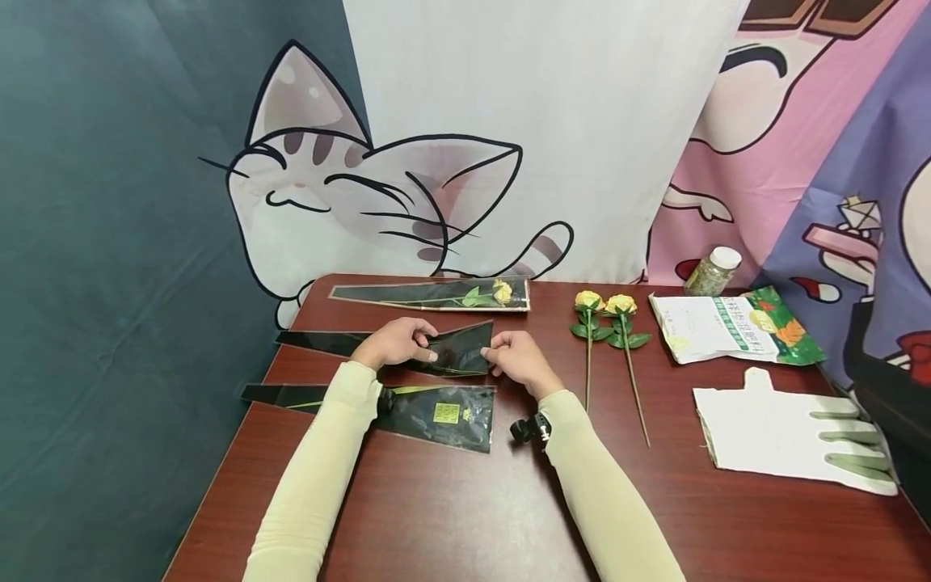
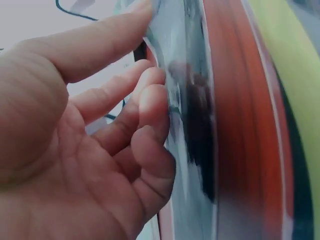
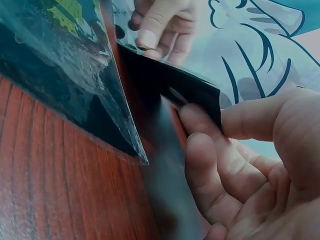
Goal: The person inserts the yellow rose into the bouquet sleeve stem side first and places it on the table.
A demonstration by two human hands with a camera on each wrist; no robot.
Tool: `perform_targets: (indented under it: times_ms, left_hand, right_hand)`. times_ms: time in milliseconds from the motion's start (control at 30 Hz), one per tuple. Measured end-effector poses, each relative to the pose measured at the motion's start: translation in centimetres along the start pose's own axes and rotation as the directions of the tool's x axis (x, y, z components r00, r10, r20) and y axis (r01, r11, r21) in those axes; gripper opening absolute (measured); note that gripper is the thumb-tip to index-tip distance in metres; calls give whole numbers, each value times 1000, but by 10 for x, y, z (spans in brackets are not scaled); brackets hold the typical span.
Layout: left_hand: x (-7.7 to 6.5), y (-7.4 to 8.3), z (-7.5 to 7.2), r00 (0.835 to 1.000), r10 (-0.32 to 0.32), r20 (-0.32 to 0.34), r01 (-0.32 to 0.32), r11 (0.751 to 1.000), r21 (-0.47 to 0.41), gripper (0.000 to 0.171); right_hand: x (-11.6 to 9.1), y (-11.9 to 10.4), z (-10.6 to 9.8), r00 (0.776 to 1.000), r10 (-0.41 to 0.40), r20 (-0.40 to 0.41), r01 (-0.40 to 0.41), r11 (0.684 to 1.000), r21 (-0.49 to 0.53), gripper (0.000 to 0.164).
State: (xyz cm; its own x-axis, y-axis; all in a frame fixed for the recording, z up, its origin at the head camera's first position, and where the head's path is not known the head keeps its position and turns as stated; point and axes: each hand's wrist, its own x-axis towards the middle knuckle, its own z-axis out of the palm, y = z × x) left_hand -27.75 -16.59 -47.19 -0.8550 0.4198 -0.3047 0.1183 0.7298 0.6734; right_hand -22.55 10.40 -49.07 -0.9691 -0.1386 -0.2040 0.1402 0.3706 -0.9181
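Note:
A black-backed clear flower sleeve [image 1: 465, 347] lies between the hands, its narrow end toward the left. My right hand [image 1: 522, 360] pinches the corner of its wide end between thumb and forefinger; in the right wrist view the black sheet [image 3: 192, 90] stands raised there. My left hand [image 1: 396, 341] rests with loosely bent fingers at the middle of the sleeve, thumb and forefinger apart. Close by, the left wrist view shows its fingertips [image 2: 154, 97] right at the shiny film. Nearer me lies another sleeve [image 1: 473, 416] with a yellow-green label.
Behind, a sleeve holds a yellow rose [image 1: 502, 292]. Two more yellow roses, one of them a long-stemmed rose [image 1: 621, 305], lie to the right. Farther right are a white and green packet [image 1: 735, 326], a lidded jar [image 1: 713, 272] and white gloves [image 1: 785, 428]. A printed cloth hangs behind the table.

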Motion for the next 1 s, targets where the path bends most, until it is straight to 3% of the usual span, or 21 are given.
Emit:
perform_targets:
  times_ms: [100, 233, 400, 533, 667, 1000]
  left_hand:
    - [3, 10, 7, 999, 18, -38, -18, 1000, -7, 35]
    - [9, 25, 19, 998, 20, -51, -28, 986, -162, 28]
    - [18, 40, 34, 999, -28, -40, 10, 922, -388, 23]
    - [24, 43, 43, 998, -56, -8, 44, 866, -498, 25]
    - [28, 38, 47, 996, -83, 40, 91, 833, -545, 27]
    - [30, 33, 48, 991, -102, 88, 134, 808, -574, 30]
  right_hand:
    - [1, -1, 0, 1000, -6, -15, 6, 1000, -9, 19]
    - [1, -4, -2, 1000, 0, -25, -1, 999, -33, 22]
    - [2, -6, -3, 998, 18, -61, -20, 999, -27, 16]
    - [3, -6, -3, 996, 32, -89, -32, 999, -7, 13]
    - [4, -3, -1, 994, 63, -89, -63, 998, 10, 16]
    - [8, 2, 9, 986, 136, -99, -127, 988, 93, 17]
